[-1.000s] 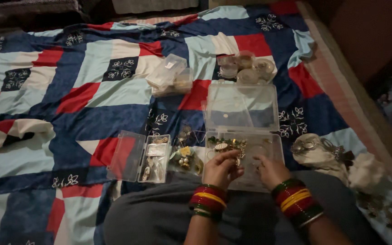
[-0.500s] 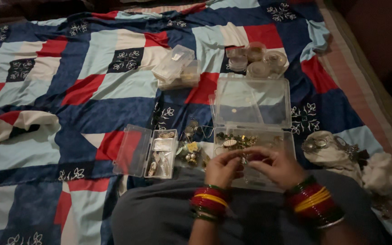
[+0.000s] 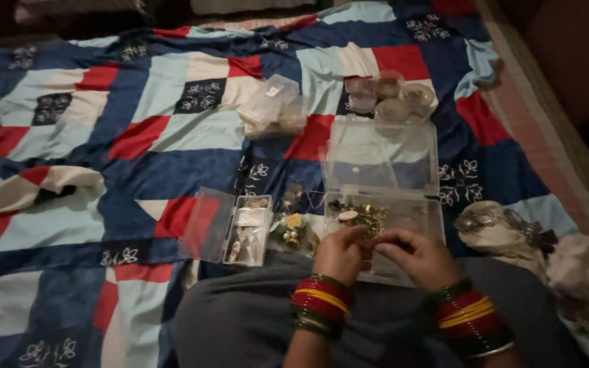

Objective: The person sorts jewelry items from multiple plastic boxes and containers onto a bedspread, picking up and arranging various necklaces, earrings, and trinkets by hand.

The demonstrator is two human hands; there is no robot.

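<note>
Both hands (image 3: 376, 251) pinch one small trinket together over one of two open clear boxes (image 3: 403, 221).

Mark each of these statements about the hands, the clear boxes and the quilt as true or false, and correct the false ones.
1. Both hands are together over the large clear box. True: the left hand and right hand meet above its front part.
2. The large clear box is closed. False: its lid is flipped open, away from the person.
3. A smaller clear box lies open to the left of the large one. True.
4. The wrists are bare. False: both carry stacked red, yellow and green bangles.
5. The quilt is plain white. False: it is patchwork in blue, red and pale squares.
</note>
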